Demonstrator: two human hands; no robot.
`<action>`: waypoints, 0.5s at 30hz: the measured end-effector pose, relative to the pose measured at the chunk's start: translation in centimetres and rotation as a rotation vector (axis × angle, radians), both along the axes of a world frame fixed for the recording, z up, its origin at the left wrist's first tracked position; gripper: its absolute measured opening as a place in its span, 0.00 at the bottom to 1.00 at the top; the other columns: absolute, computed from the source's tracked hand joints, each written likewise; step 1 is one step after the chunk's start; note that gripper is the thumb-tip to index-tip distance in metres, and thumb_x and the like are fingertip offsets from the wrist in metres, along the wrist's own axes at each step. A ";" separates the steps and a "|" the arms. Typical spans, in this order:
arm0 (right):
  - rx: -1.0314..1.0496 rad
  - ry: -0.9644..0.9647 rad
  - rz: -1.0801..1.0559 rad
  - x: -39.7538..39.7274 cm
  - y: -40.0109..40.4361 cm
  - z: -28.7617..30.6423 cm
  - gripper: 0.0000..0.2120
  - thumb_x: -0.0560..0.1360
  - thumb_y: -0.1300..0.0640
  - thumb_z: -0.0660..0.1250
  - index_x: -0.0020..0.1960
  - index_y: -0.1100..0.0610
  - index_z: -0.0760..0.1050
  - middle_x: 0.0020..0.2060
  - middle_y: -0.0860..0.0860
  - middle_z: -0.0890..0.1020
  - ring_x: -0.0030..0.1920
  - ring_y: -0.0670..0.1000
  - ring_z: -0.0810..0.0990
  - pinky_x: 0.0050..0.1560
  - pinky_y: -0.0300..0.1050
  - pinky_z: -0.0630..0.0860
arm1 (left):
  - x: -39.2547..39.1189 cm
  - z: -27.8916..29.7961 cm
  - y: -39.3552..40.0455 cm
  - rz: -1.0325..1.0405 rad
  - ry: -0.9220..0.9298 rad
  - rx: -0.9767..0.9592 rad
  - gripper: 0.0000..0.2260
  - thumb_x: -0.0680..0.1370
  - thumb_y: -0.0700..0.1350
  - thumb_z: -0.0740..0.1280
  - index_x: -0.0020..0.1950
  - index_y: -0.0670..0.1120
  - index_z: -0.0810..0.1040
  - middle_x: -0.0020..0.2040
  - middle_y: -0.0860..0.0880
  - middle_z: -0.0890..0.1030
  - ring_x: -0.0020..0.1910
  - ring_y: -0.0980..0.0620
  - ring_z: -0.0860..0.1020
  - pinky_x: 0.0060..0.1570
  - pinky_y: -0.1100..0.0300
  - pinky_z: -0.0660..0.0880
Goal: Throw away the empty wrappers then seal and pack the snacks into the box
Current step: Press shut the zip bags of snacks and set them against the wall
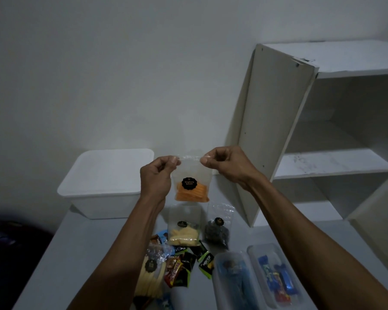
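Observation:
I hold a clear zip bag of orange chips (192,186) with a black round label up in the air above the table. My left hand (158,175) pinches its top left corner and my right hand (224,163) pinches its top right corner. Below it on the grey table (83,253) lie a bag of pale yellow chips (184,233), a bag of dark snacks (217,231) and a bag of yellow sticks (149,278). Several small wrappers (188,265) are scattered between them. A white lidded box (105,184) stands at the back left.
Two clear plastic trays lie at the front right, one (233,283) with a blue item, the other (278,276) with several blue and red candy bars. A white shelf unit (323,142) with its door swung open stands on the right. A dark shape is low on the left.

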State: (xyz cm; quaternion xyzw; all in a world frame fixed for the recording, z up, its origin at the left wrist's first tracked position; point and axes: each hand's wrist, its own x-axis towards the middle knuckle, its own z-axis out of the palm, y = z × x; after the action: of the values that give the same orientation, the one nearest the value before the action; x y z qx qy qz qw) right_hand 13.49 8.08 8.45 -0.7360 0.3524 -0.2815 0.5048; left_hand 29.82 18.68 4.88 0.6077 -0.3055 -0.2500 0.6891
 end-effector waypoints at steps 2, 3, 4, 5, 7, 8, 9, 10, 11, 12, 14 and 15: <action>0.022 0.048 0.058 0.3 0.3 0.5 0.13 0.75 0.47 0.71 0.48 0.57 0.85 0.45 0.51 0.86 0.44 0.42 0.83 0.42 0.37 0.76 | -0.2 0.1 0.1 -0.051 -0.103 0.028 0.04 0.77 0.42 0.70 0.44 0.46 0.83 0.40 0.51 0.85 0.42 0.61 0.81 0.45 0.70 0.75; 0.013 0.070 0.078 0.6 0.4 0.7 0.14 0.76 0.46 0.69 0.49 0.57 0.85 0.44 0.49 0.86 0.43 0.41 0.83 0.42 0.34 0.75 | -0.4 0.0 0.0 -0.079 -0.152 0.041 0.04 0.77 0.42 0.70 0.44 0.47 0.84 0.41 0.51 0.85 0.43 0.59 0.81 0.46 0.70 0.75; -0.004 0.086 0.089 0.9 0.4 0.8 0.13 0.76 0.47 0.70 0.48 0.57 0.85 0.42 0.49 0.86 0.42 0.41 0.83 0.43 0.34 0.76 | -0.5 0.0 0.0 -0.101 -0.178 0.049 0.05 0.77 0.42 0.70 0.43 0.47 0.84 0.41 0.51 0.85 0.44 0.58 0.82 0.47 0.70 0.76; -0.020 0.100 0.093 1.1 0.4 0.8 0.11 0.76 0.48 0.71 0.45 0.57 0.85 0.40 0.50 0.86 0.41 0.42 0.83 0.43 0.36 0.77 | -0.6 -0.1 0.0 -0.112 -0.185 0.054 0.05 0.77 0.42 0.70 0.43 0.48 0.84 0.41 0.50 0.85 0.45 0.58 0.82 0.47 0.69 0.75; -0.051 0.141 0.104 1.3 0.3 0.7 0.09 0.74 0.50 0.73 0.42 0.56 0.84 0.36 0.50 0.85 0.38 0.43 0.81 0.43 0.40 0.78 | -0.7 -0.1 0.0 -0.106 -0.187 0.064 0.05 0.77 0.41 0.70 0.42 0.47 0.83 0.42 0.50 0.85 0.44 0.58 0.81 0.47 0.68 0.75; -0.068 0.170 0.116 1.3 0.2 0.6 0.09 0.74 0.51 0.73 0.41 0.56 0.84 0.34 0.49 0.84 0.36 0.43 0.80 0.43 0.41 0.79 | -0.8 -0.2 0.1 -0.098 -0.183 0.070 0.05 0.77 0.42 0.70 0.43 0.48 0.83 0.42 0.50 0.85 0.44 0.58 0.81 0.47 0.66 0.75; -0.082 0.196 0.123 1.3 0.2 0.4 0.09 0.74 0.51 0.73 0.40 0.56 0.83 0.33 0.48 0.84 0.35 0.43 0.79 0.43 0.42 0.79 | -0.8 -0.2 0.1 -0.082 -0.177 0.079 0.03 0.77 0.42 0.71 0.44 0.48 0.83 0.42 0.50 0.84 0.44 0.58 0.80 0.47 0.64 0.75; -0.090 0.206 0.122 1.3 0.3 0.3 0.09 0.75 0.51 0.73 0.39 0.55 0.83 0.32 0.46 0.83 0.34 0.42 0.79 0.42 0.43 0.79 | -0.9 -0.4 0.1 -0.053 -0.165 0.086 0.02 0.76 0.44 0.72 0.44 0.48 0.83 0.43 0.51 0.84 0.44 0.57 0.79 0.47 0.62 0.75; -0.084 0.199 0.105 1.5 0.4 0.0 0.10 0.75 0.52 0.73 0.37 0.55 0.82 0.30 0.45 0.81 0.32 0.41 0.77 0.39 0.42 0.78 | -1.1 -0.4 0.1 -0.004 -0.157 0.091 0.03 0.75 0.46 0.73 0.45 0.48 0.83 0.44 0.52 0.84 0.44 0.56 0.79 0.46 0.60 0.76; -0.066 0.180 0.076 1.7 0.6 -0.3 0.10 0.75 0.52 0.72 0.36 0.54 0.81 0.29 0.45 0.80 0.29 0.40 0.76 0.36 0.41 0.76 | -1.2 -0.5 0.1 0.052 -0.142 0.096 0.06 0.73 0.50 0.75 0.45 0.49 0.83 0.45 0.52 0.84 0.44 0.55 0.78 0.46 0.58 0.76; -0.011 0.142 0.010 2.2 1.1 -0.9 0.11 0.75 0.52 0.72 0.37 0.56 0.81 0.29 0.46 0.78 0.26 0.40 0.73 0.33 0.39 0.72 | -1.7 -0.4 0.1 0.120 -0.126 0.122 0.12 0.70 0.57 0.75 0.44 0.50 0.82 0.44 0.53 0.83 0.43 0.54 0.78 0.45 0.57 0.77; 0.010 0.130 -0.005 2.5 1.3 -1.2 0.11 0.76 0.52 0.72 0.39 0.58 0.81 0.29 0.47 0.78 0.27 0.41 0.72 0.33 0.40 0.72 | -2.0 -0.1 0.1 0.117 -0.132 0.148 0.12 0.71 0.57 0.74 0.41 0.50 0.82 0.40 0.54 0.83 0.40 0.57 0.79 0.43 0.58 0.76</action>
State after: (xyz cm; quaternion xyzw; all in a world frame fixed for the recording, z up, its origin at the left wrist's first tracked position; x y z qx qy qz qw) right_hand 15.96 9.35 7.21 -0.7492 0.3878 -0.2325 0.4840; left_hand 27.84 18.79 4.78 0.6888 -0.2949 -0.1906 0.6343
